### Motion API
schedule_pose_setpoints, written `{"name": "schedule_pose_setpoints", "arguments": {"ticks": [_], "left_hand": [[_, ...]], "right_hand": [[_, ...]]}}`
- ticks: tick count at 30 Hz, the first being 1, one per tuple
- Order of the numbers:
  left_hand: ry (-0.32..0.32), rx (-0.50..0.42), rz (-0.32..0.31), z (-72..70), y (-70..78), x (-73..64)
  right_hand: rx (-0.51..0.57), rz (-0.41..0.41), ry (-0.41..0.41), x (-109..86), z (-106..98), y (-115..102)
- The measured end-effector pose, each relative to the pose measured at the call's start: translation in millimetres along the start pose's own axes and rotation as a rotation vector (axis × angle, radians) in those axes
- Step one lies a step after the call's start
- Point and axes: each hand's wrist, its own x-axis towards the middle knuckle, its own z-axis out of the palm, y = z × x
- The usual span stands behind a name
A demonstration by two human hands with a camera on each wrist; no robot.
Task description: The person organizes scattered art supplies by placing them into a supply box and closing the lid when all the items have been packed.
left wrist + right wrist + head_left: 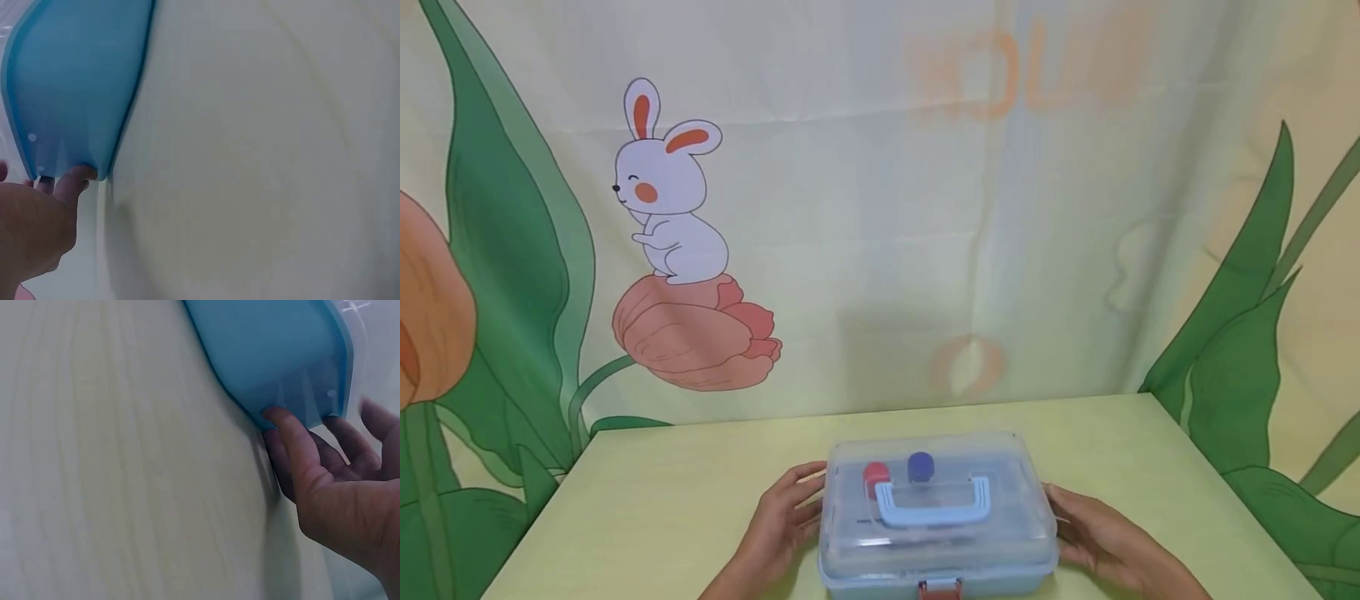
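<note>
A light blue plastic storage box [936, 537] stands on the table with its clear lid down. On the lid lies a pale blue carry handle [934, 515], and a reddish-brown latch [942, 590] shows at the front. Through the lid I see a red round-topped item [876, 475] and a dark blue one [921, 467]; their kind is unclear. My left hand [781, 517] holds the box's left side, its fingers curving against the wall. From the other side my right hand [1101, 533] grips it, some fingertips bent around the blue wall [275, 356].
The pale yellow-green tabletop [647, 500] extends to both sides of the box. Behind it hangs a cloth backdrop [865, 250] printed with a rabbit, tulips and green leaves.
</note>
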Motion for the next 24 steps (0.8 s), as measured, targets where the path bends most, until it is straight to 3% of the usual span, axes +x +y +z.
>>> {"name": "schedule_pose_setpoints", "arguments": {"ticks": [4, 11, 20, 24], "left_hand": [[-0.065, 0.049, 0.022, 3.4, 1.2, -2.0], [-0.064, 0.087, 0.026, 11.2, 8.0, 4.1], [-0.034, 0.110, 0.052, 9.2, 11.0, 21.6], [-0.036, 0.227, 0.074, 9.3, 15.5, 26.3]], "right_hand": [[-0.024, -0.024, -0.001, -4.8, 2.9, -3.3], [-0.073, -0.015, 0.021, -2.9, 2.7, -11.0], [-0.129, -0.013, 0.040, 13.4, 1.0, -22.3], [-0.121, -0.007, 0.031, 16.2, 1.7, -27.7]]}}
